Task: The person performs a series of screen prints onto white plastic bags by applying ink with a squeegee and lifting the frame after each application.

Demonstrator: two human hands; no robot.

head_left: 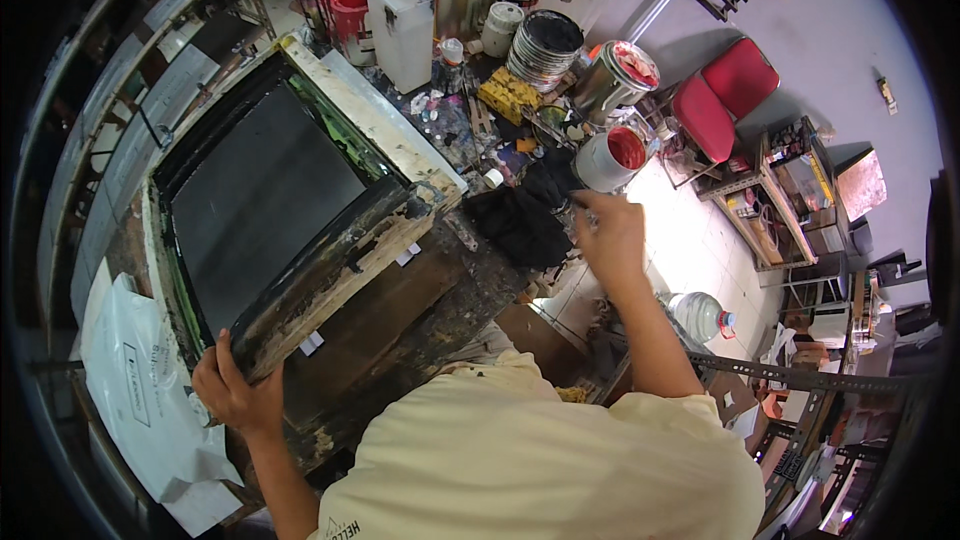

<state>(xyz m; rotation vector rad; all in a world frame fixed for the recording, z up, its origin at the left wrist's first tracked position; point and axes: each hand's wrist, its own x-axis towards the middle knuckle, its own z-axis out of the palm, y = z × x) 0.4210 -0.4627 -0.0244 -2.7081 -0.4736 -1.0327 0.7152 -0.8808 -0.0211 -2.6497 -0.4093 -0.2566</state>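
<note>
A screen-printing frame (345,285) with dark mesh (265,180) lies tilted on the bench at the left, its wooden sides stained with ink. My left hand (238,385) grips its near left corner, fingers over the edge. Over on the right, my right hand (612,238) hovers by a crumpled black cloth (515,225), its fingers bent and apart. Its fingertips are close to the cloth's right edge; I cannot tell whether they touch. Just beyond that hand stands a white tub of red ink (612,158).
Paint cans (545,45), a white jug (402,30) and a yellow sponge (508,93) crowd the bench's far end. White plastic packaging (150,390) lies left of the frame. To the right are a red chair (705,115), a water bottle (700,317) and metal shelving (800,377).
</note>
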